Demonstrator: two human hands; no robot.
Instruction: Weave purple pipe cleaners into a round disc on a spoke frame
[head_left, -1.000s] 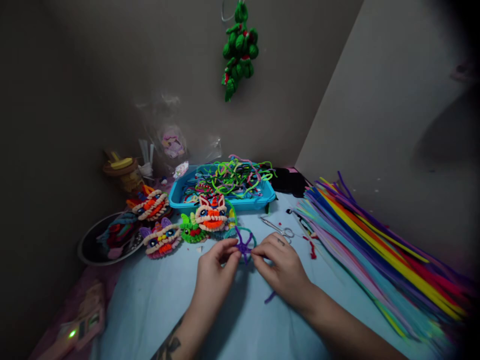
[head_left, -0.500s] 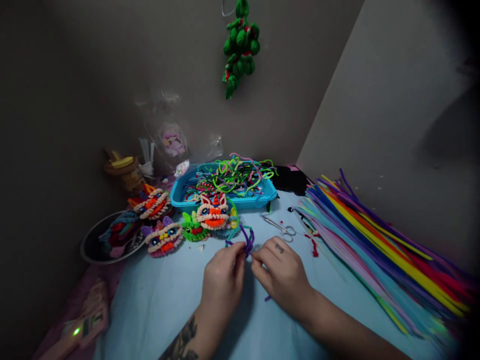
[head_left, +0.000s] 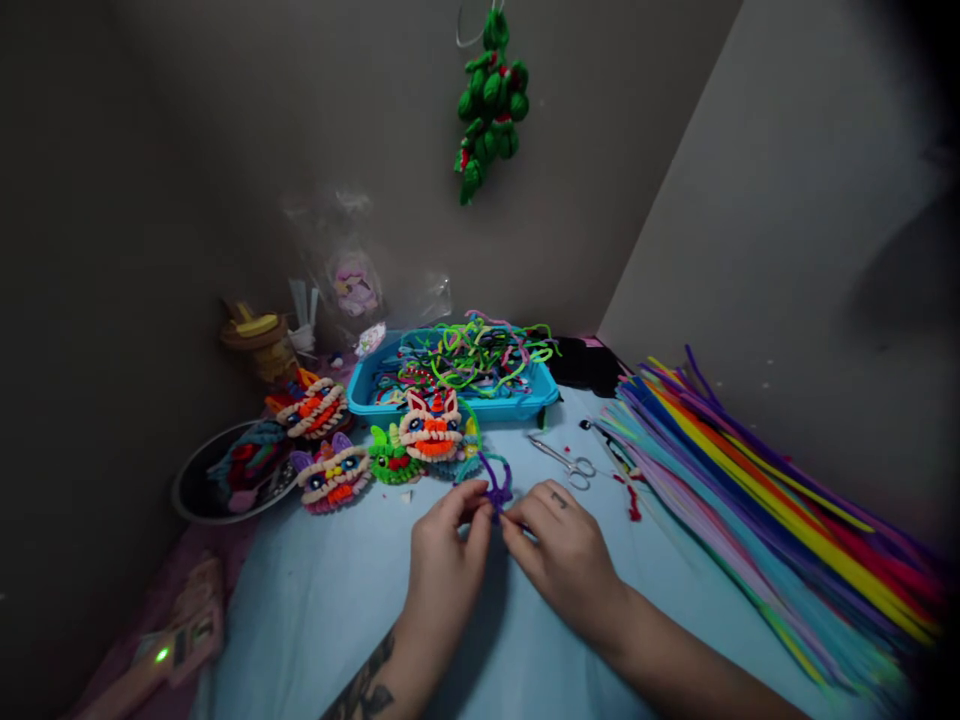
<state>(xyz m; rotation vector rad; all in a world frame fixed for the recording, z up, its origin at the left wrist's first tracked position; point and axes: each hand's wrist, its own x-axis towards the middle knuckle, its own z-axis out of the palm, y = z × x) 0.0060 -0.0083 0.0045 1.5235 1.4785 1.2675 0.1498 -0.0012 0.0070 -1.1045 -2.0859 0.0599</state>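
Observation:
A purple pipe cleaner piece (head_left: 498, 482), bent into loops, is held between both hands over the blue-covered table. My left hand (head_left: 450, 550) pinches it from the left, thumb and forefinger closed on it. From the right, my right hand (head_left: 564, 555) grips its lower part with closed fingertips. The fingertips of the two hands are nearly touching. A teal and green strand (head_left: 475, 435) shows just behind the purple loops, near an orange and cream lion-head figure (head_left: 431, 428). Small scissors (head_left: 566, 464) lie beyond my right hand.
A blue tray (head_left: 450, 410) of tangled pipe cleaners stands at the back. Long colourful pipe cleaners (head_left: 750, 500) spread along the right. More figures (head_left: 335, 476), a round bowl (head_left: 225, 515) and a pink device (head_left: 191, 640) are at the left. A green ornament (head_left: 491, 105) hangs above.
The camera view has shifted slightly, so the scene sits a little further right. The purple loops have turned a little between my fingers, and the loose purple end below my right hand no longer shows.

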